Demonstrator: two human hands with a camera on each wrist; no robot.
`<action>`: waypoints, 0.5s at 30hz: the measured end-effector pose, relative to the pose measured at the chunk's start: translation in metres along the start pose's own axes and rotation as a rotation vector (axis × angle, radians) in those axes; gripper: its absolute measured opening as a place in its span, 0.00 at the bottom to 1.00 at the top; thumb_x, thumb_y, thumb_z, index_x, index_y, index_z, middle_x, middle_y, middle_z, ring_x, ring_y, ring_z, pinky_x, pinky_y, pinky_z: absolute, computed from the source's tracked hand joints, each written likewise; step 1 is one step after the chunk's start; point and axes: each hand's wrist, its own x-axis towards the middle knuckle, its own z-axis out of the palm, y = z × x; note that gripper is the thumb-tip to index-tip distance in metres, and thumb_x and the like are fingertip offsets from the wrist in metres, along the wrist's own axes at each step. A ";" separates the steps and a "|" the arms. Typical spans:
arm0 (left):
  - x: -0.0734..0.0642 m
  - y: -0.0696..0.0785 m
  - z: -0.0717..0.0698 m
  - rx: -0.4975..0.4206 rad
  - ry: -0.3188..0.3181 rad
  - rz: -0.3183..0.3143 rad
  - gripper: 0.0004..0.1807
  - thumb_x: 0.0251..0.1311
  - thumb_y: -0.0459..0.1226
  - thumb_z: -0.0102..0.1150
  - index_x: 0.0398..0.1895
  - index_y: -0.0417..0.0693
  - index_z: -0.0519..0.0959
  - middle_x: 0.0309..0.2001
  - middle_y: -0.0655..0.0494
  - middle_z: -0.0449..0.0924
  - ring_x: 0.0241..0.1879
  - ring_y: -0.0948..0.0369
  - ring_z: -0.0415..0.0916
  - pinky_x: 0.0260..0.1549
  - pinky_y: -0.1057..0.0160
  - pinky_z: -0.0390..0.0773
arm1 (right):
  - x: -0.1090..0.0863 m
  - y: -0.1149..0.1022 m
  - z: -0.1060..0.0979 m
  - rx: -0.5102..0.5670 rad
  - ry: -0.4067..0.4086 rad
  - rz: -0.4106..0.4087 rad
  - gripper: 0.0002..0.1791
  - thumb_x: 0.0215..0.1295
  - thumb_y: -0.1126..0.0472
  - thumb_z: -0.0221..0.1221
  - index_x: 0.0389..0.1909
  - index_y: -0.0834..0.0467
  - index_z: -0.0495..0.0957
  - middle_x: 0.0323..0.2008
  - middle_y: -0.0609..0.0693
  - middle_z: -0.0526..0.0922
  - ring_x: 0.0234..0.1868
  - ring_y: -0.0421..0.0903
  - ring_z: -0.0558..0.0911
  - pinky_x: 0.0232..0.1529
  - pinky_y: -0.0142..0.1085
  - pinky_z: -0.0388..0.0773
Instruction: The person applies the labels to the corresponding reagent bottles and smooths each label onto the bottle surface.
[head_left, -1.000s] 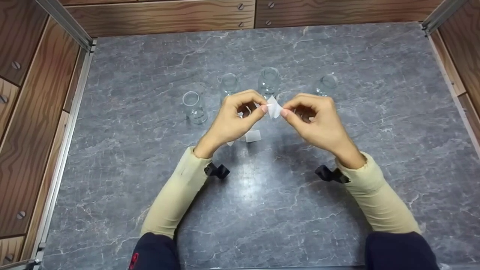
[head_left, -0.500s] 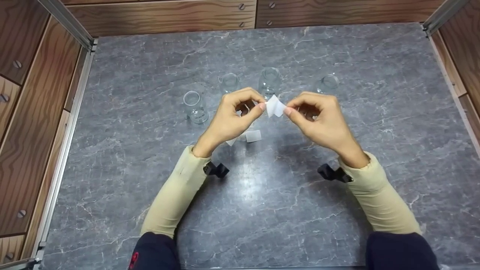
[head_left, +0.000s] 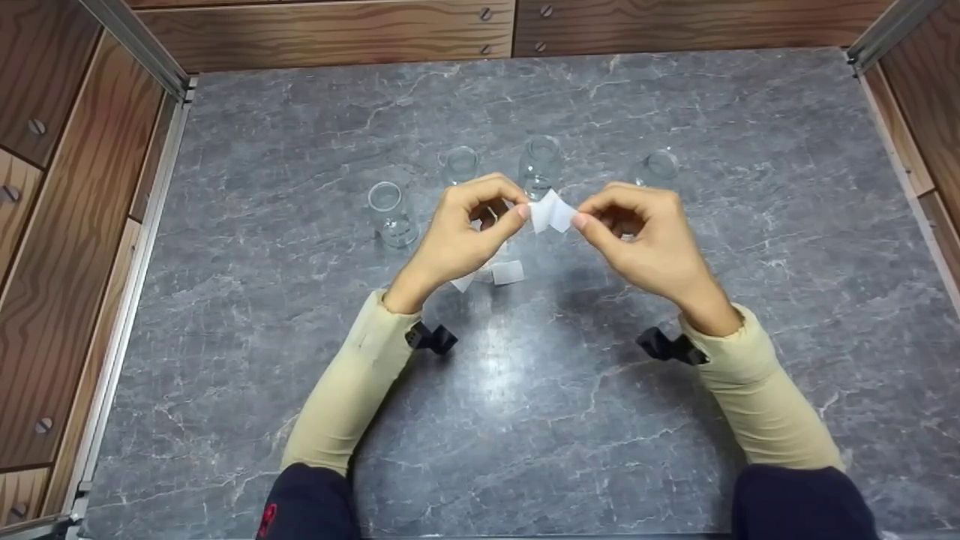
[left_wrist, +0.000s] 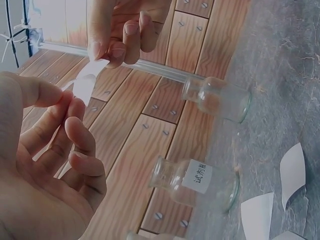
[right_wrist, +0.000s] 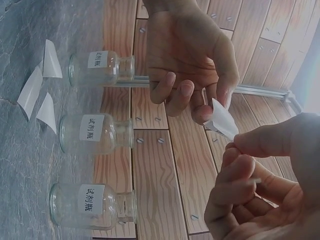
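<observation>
Between my two hands is a small white label (head_left: 551, 211), folded in the middle, with dark print just showing on it in the right wrist view. My left hand (head_left: 472, 229) pinches one side of it between thumb and forefinger. From the other side, my right hand (head_left: 637, 236) pinches the opposite edge the same way. The label is held up above the table, in front of a row of clear glass bottles. Past my hands, a bottle (left_wrist: 197, 182) bears a white label with printed characters. Another bottle (left_wrist: 217, 99) shows no label on its visible side.
Several white paper pieces (head_left: 508, 272) lie on the grey marbled table (head_left: 495, 450) below my left hand. One glass bottle (head_left: 391, 215) stands left of that hand, another bottle (head_left: 540, 166) behind the label. Wood-patterned panels (head_left: 322, 34) enclose the table.
My right hand has moved slightly right, away from my left. The label between them has spread wider, its fold opening out.
</observation>
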 end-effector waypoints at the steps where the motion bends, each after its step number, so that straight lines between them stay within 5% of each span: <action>1: 0.000 0.000 0.000 -0.001 0.001 -0.001 0.05 0.70 0.32 0.65 0.39 0.39 0.87 0.34 0.58 0.83 0.27 0.60 0.72 0.26 0.68 0.70 | 0.000 0.000 0.000 0.005 0.000 0.003 0.03 0.67 0.72 0.67 0.37 0.66 0.89 0.29 0.48 0.85 0.23 0.40 0.78 0.23 0.27 0.77; 15: 0.000 0.000 -0.005 -0.045 -0.008 -0.009 0.06 0.71 0.31 0.63 0.40 0.36 0.87 0.34 0.53 0.84 0.29 0.61 0.75 0.29 0.67 0.77 | 0.001 -0.002 -0.003 0.012 0.007 0.005 0.03 0.68 0.71 0.67 0.37 0.67 0.89 0.29 0.49 0.85 0.24 0.41 0.78 0.25 0.27 0.78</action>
